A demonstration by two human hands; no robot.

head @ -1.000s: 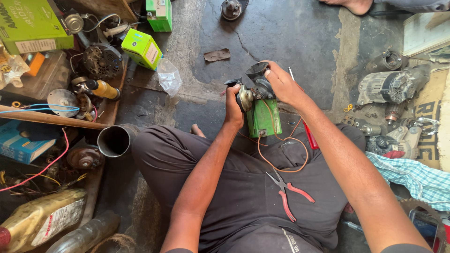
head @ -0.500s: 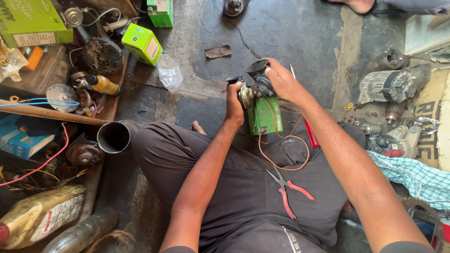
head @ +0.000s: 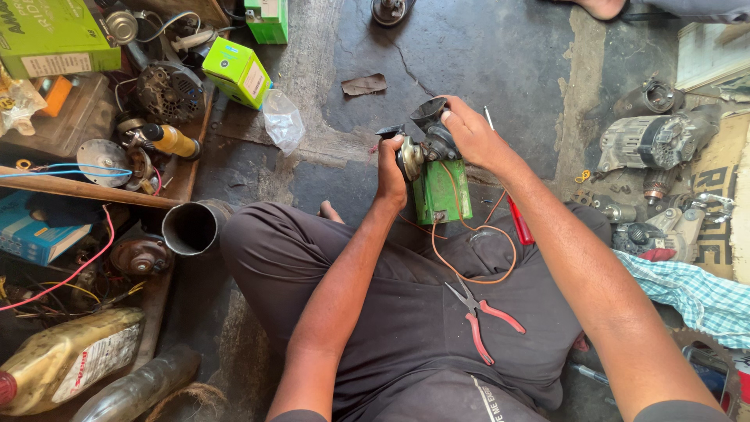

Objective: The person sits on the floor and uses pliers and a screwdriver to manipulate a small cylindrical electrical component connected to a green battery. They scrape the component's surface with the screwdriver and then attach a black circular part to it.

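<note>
Both the left hand (head: 391,168) and right hand (head: 469,137) still grip the horn (head: 426,144), barely shifted.

Bare floor (head: 484,55) lies open ahead; the parts pile (head: 656,156) at right and boxes (head: 238,72) at left crowd the sides.

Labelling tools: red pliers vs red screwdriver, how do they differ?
The pliers lie on the person's lap, jaws open, untouched; the screwdriver lies on the floor beside the right forearm, partly hidden. The pliers have two handles, the screwdriver one straight handle. Both are red-handled and unheld.
</note>
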